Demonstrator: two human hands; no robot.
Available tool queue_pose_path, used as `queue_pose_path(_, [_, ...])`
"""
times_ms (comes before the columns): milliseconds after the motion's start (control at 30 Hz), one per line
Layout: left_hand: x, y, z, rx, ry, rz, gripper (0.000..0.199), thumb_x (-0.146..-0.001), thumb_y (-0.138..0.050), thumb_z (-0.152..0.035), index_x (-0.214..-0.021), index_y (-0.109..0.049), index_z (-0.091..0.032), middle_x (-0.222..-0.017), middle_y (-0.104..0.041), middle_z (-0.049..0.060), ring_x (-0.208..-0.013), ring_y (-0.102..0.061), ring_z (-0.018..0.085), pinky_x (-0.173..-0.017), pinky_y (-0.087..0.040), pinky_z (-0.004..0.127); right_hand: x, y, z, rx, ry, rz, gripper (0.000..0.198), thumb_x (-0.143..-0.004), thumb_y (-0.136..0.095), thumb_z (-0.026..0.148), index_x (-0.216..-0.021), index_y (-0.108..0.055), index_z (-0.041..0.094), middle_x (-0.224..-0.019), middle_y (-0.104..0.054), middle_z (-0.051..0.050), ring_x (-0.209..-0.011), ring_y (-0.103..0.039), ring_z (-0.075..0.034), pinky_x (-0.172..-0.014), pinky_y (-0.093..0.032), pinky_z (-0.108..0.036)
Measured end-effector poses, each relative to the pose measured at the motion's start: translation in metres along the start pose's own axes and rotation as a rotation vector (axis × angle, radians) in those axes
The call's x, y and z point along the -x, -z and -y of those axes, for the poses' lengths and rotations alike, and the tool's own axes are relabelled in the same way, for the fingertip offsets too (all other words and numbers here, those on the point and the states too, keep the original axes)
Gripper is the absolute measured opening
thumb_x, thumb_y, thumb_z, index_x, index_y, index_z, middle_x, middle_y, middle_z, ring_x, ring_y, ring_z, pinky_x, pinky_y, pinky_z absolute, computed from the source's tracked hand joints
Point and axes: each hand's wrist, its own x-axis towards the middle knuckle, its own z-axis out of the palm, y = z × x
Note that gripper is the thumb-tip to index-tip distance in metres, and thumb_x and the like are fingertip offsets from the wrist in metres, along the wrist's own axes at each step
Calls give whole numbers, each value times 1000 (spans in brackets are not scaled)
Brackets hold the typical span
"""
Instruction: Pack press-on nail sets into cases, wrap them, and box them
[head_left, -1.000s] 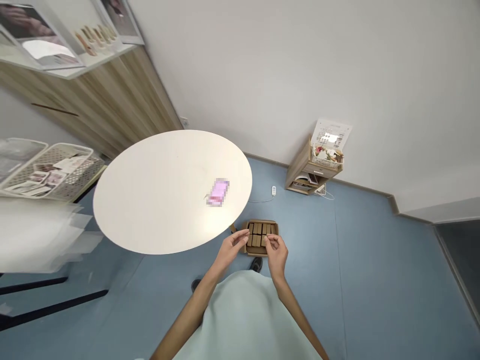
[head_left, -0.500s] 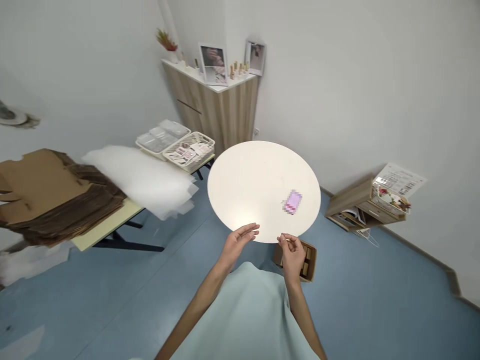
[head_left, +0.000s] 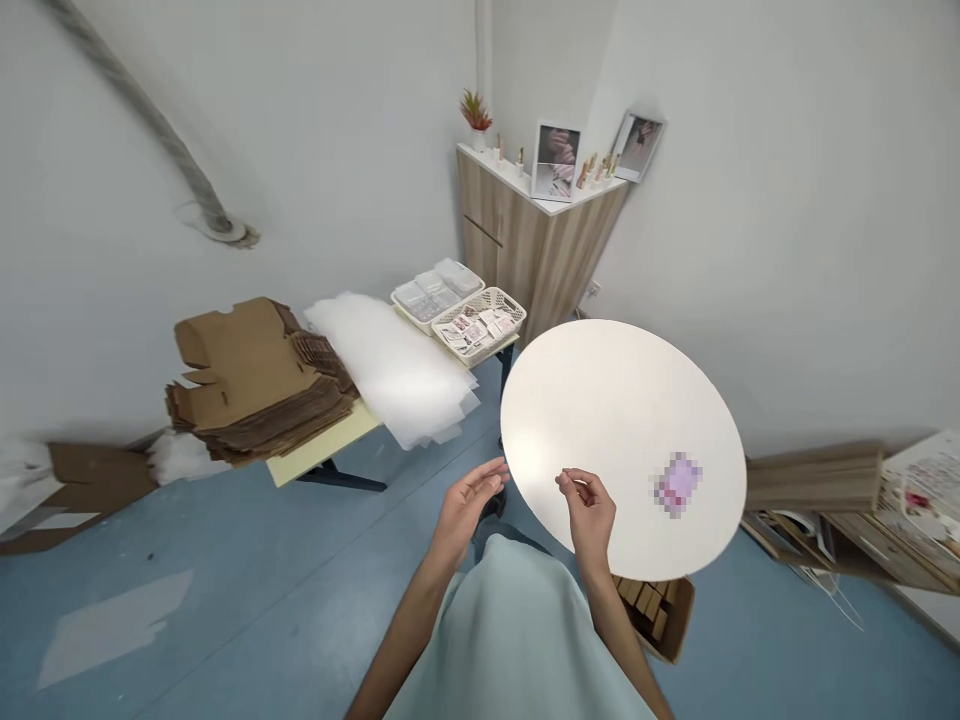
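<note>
My left hand [head_left: 466, 508] is raised in front of my body, left of the round white table's [head_left: 607, 390] near edge. Its fingers are stretched forward with the thumb a little apart, and nothing shows in it. Over the near part of the tabletop is my right hand [head_left: 591, 515], thumb and forefinger pinched together and the other fingers curled. Anything between those fingertips is too small to make out. On the table, right of that hand, lies a blurred pink-purple item [head_left: 678, 484], which neither hand touches.
Flattened brown cardboard boxes [head_left: 247, 365] and white foam sheets [head_left: 394, 365] lie on a side table [head_left: 315, 450] at left. Behind them are a basket of cards [head_left: 480, 325] and a tray of clear packs [head_left: 437, 290]. A carton [head_left: 679, 630] sits below the round table.
My view has turned left, so the side table and round table appear farther right. My right hand now appears over the tabletop; my left hand stays stretched, my right pinched.
</note>
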Motion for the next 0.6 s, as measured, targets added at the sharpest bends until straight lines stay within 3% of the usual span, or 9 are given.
queue_pose_path(267, [-91,60,-60,-110,10,-135,51,-90,-70,-59,-127,-76,-24,-133,-76,10,-127,-71,31,-115,-54,47,-63,-97,19,-82,-45,122,26,-90,-76,50,-96,-77,24,-97,-80,-7,-92,-79,-26,-84,-62,-38])
queue_pose_path(433, [-147,77,-74,-147,23,-148,54,-90,-70,-59,-129,-73,-22,-135,-75,11,-126,-71,30,-114,-54,46,-87,-128,27,-69,-71,143,24,-92,-74,48,-96,-78,24,-101,-80,-7,-94,-78,-25,-86,-63,-37])
queue_pose_path(600, [-207,104,-79,-204,16,-93,56,-88,-69,-60,-129,-73,-21,-135,-75,12,-124,-71,31,-111,-56,46,-105,-151,33,-26,-105,69,28,-92,-74,50,-98,-77,24,-105,-80,-8,-96,-79,-25,-90,-63,-39])
